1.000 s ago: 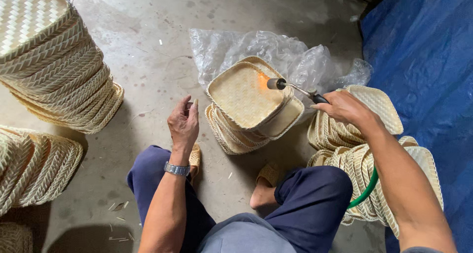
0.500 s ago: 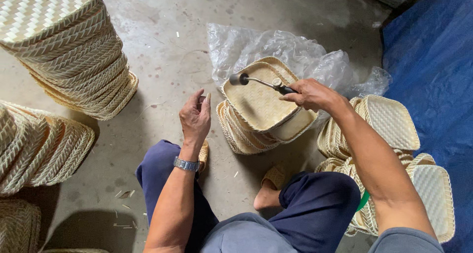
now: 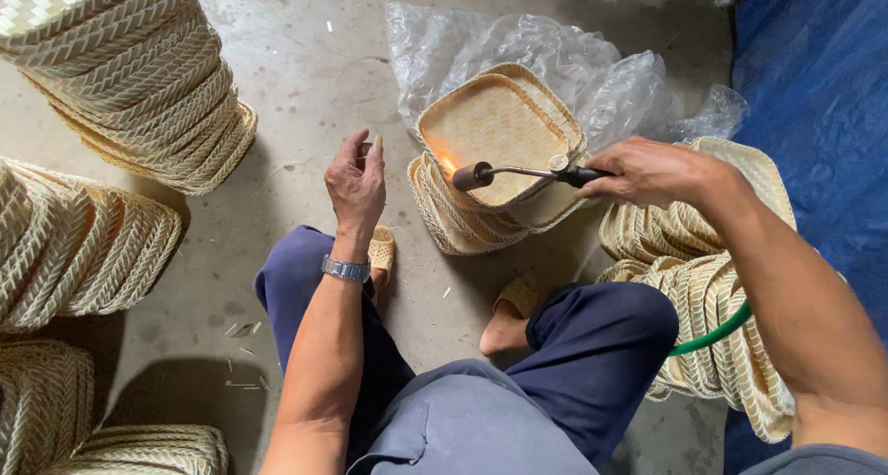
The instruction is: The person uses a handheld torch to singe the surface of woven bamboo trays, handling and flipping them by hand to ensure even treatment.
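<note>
Stacks of woven trays (image 3: 120, 77) stand on the concrete floor (image 3: 305, 59) at far left and near left, with more trays piled (image 3: 703, 281) at the right beside a blue tarpaulin (image 3: 814, 96). Centre far, a short stack of trays (image 3: 481, 207) rests on clear plastic sheeting (image 3: 555, 59), its top tray (image 3: 495, 128) tilted toward the seated person. Right hand (image 3: 652, 172) has its grip clamped on the handle of a gas torch (image 3: 527, 172), fed by a green hose (image 3: 712, 332); the flame (image 3: 446, 160) plays on the top tray's near-left rim. Left hand (image 3: 356, 184) hangs just left of the stack, fingers loosely curled, grip apart, holding nothing. Judged step: singeing the rim of the top tray. Continuing would call for the flame to travel along the rim without dwelling.
</note>
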